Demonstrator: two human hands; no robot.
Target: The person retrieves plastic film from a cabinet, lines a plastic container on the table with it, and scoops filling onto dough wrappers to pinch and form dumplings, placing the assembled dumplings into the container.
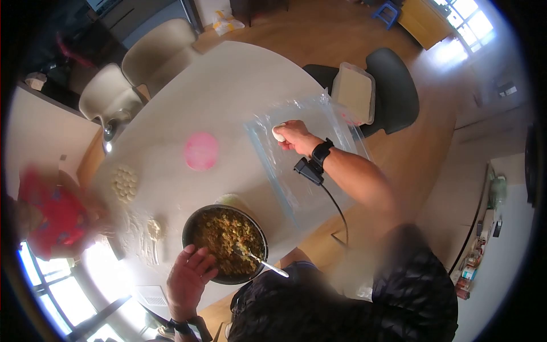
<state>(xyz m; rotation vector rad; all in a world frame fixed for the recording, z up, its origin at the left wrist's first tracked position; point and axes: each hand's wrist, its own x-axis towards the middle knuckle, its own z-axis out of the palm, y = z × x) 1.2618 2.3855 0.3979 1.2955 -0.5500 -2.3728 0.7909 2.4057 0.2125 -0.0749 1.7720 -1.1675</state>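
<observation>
My right hand is closed on a small white dumpling, held above a clear plastic sheet on the table. The fingers hide part of the dumpling. My left hand has its fingers stretched out and holds nothing. It is at the near left rim of a dark round pot, partly over it in this view. Chopped brown, yellow and green filling fills the pot. A metal spoon leans in the filling, its handle over the rim towards me.
A pink round disc lies mid-table. Round white dough pieces cluster at left, near floury utensils. A person in red is at the left edge. A lidded container rests on a dark chair.
</observation>
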